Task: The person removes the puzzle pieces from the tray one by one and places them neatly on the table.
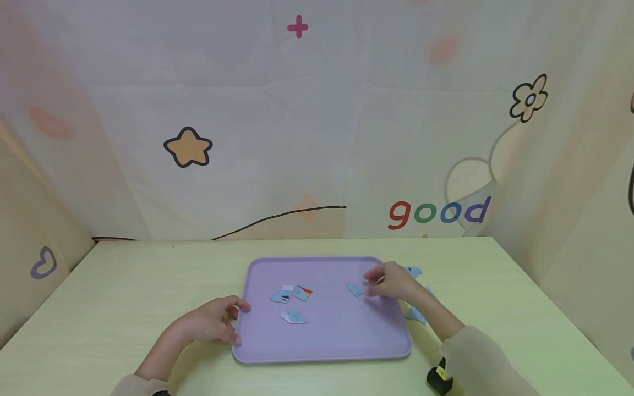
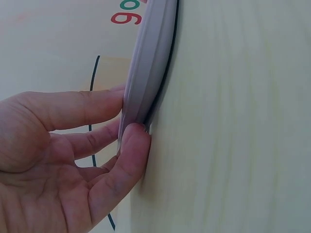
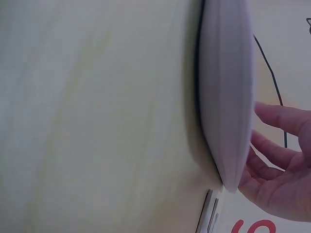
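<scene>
My left hand [image 1: 213, 320] is at the left rim of the lilac tray [image 1: 327, 346]. In the left wrist view its fingers [image 2: 92, 108] lie over the rim from the tray's upper side, and the thumb presses the outer side. Over the tray's right part, my right hand [image 1: 393, 281] has loosely bent fingers, their tips close beside a light blue puzzle piece [image 1: 354, 289]; whether they touch it I cannot tell. Left of the middle lie a blue and white piece [image 1: 282, 295], a piece with red [image 1: 304, 292] and, nearer me, a pale blue piece [image 1: 294, 317].
Beyond the tray's right edge, on the pale wooden table [image 1: 495, 330], lie more blue pieces [image 1: 415, 315], partly hidden by my right arm. A black object with a yellow mark [image 1: 440, 378] is by the right sleeve. A printed curtain [image 1: 317, 137] stands behind the table.
</scene>
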Tool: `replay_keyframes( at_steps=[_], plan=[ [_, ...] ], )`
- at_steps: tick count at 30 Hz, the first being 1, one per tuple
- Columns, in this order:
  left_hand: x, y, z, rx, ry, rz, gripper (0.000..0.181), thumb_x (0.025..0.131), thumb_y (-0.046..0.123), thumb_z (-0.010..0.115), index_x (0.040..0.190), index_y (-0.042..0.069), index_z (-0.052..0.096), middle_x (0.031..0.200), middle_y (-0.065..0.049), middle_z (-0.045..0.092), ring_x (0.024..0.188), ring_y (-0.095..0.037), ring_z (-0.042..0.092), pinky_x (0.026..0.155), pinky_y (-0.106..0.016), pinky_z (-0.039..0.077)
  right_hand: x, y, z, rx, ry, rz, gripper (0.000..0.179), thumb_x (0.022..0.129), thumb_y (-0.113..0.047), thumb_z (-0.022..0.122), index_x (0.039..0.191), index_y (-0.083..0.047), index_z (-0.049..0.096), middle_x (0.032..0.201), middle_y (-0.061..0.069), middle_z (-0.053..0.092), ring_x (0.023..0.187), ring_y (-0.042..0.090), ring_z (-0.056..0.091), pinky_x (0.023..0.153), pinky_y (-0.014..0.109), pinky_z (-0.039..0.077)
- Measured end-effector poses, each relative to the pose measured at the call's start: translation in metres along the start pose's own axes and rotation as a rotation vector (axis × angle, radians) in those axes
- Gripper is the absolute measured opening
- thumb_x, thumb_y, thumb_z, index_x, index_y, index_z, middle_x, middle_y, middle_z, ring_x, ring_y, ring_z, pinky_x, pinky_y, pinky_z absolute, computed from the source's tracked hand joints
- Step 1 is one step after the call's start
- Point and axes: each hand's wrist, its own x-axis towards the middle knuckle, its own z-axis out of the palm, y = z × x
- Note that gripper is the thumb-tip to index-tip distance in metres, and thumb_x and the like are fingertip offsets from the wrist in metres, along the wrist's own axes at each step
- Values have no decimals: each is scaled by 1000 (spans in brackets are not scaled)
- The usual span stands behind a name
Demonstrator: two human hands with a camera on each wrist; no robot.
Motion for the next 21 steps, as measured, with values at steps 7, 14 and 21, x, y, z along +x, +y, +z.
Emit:
replay_keyframes(
  at_steps=[7,14,21],
  plan=[
    [0,0,0,-13,-11,15,55,66,-7,70,116,-5,46,94,-14,43,66,-18,51,53,-27,41,4,-3,6,-59,-14,-2,32,67,-4,76,94,7,65,87,11,66,82,20,59,72,30,48],
    [-1,0,0,-15,-10,16,55,66,-7,70,116,-6,46,94,-14,42,66,-18,51,53,-26,41,9,-6,14,-123,9,11,28,65,-6,78,89,4,67,78,4,64,73,12,55,68,26,47],
    [0,0,-1,-21,-16,24,56,66,-8,69,117,-6,46,93,-14,42,66,-18,51,53,-26,41,11,-9,18,-179,27,-77,18,63,1,76,77,4,66,67,3,59,63,9,51,59,23,44]
  ],
)
